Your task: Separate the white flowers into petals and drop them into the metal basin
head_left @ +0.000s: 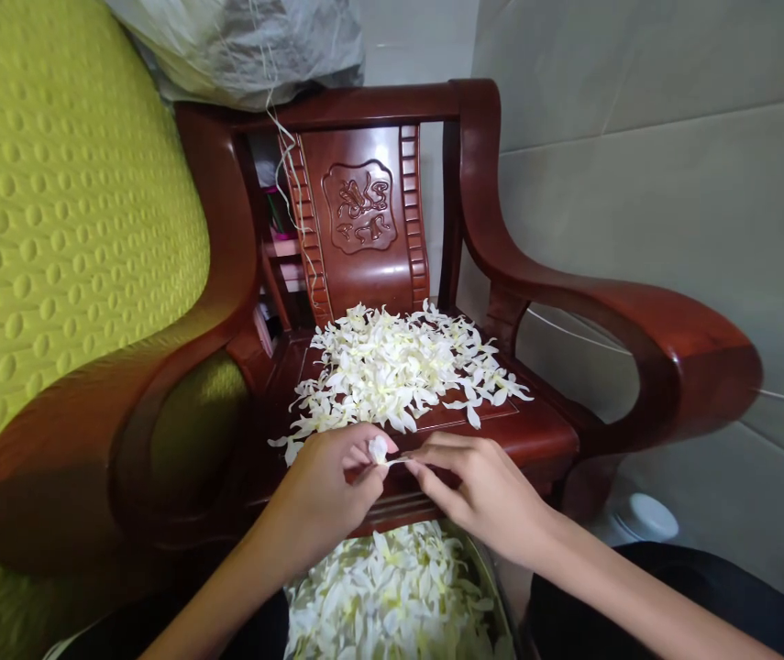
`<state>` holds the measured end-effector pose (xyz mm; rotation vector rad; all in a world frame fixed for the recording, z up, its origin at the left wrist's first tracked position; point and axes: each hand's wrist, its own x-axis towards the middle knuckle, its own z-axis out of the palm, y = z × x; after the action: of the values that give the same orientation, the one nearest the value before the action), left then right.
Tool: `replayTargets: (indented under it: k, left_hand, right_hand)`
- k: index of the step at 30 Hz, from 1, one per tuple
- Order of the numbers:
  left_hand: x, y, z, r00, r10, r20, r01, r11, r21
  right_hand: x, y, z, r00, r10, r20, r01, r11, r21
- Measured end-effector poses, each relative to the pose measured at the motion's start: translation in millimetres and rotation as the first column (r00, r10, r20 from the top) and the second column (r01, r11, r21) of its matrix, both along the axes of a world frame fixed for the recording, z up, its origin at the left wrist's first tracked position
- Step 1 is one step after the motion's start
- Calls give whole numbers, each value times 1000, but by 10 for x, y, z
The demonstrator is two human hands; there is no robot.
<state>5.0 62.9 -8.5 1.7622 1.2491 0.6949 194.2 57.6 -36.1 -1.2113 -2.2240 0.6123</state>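
Two bare hands meeting at the front edge of a carved wooden chair (pixel 392 229). Left hand (pixel 326 490) pinching a small white flower (pixel 379 449) between thumb and fingertips, bloom upward. Right hand (pixel 480 490) just beside it, fingertips pinched on the flower's thin stem end or a thread, too fine to tell. Flower's long axis roughly left to right between the hands, nearer the left. Behind, a heap of loose white flowers (pixel 398 367) on the seat. Below the wrists, a bowl (pixel 491 587) filled with more blooms. Yellow cushion (pixel 54 229) at left.
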Motion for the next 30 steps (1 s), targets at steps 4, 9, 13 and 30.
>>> replayTargets:
  k: [4, 9, 13, 30]
  left_hand:
    - [-6, -12, -46, 993, -21, -113, 37, 989, 146]
    - [-3, -36, -44, 984, -21, -174, 51, 984, 168]
    - [19, -70, -79, 970, -43, -240, 78, 987, 139]
    - [68, -135, -39, 970, -212, -121, 199, 974, -113]
  right_hand:
    - [13, -5, -23, 995, -74, 65, 71, 996, 50]
    - [15, -5, -21, 999, 17, -41, -17, 1000, 7]
    - [-2, -30, -5, 994, 51, -98, -53, 999, -14]
    - [-78, -26, -78, 725, -107, -681, -211, 906, -367]
